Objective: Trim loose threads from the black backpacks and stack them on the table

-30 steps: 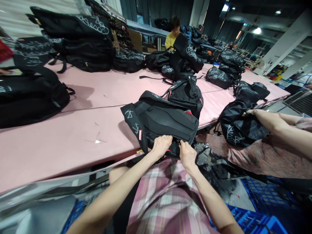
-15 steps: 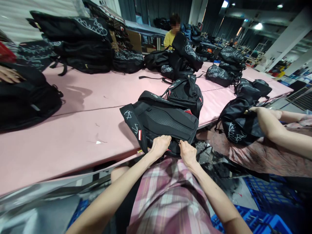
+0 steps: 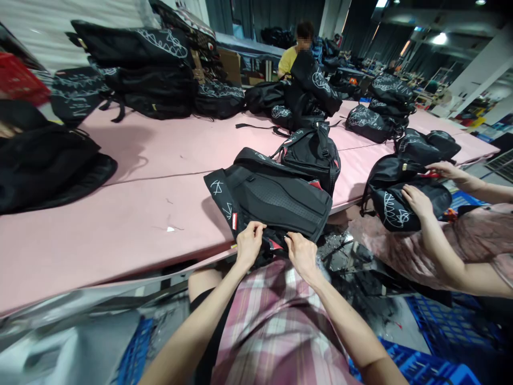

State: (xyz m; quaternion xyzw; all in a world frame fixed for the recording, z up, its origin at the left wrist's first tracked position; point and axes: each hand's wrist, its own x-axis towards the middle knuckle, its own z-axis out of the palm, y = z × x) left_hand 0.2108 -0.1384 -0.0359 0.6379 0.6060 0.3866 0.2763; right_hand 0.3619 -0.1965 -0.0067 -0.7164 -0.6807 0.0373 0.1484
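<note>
The pink table (image 3: 100, 240) spans the view, reaching to the far right. A co-worker (image 3: 447, 259) is at the right, 2 hands on a black bag (image 3: 395, 200) beside the near edge. A stack (image 3: 156, 88) of black bags stands at the back left. The backpack (image 3: 280, 200) lies padded panel up on the table's near edge, directly before the person. A smaller bag (image 3: 310, 155) sits just behind it. The left hand (image 3: 249, 243) and right hand (image 3: 302, 254) are both narrow — each with thumb and fingers pinched on the backpack's near side; exactly which part they grip is too small to tell. Between them shows a red patch (image 3: 275, 244). A red-and-white label (image 3: 234, 221) marks the left strap — farther left lies a white scrap (image 3: 170, 229).
</note>
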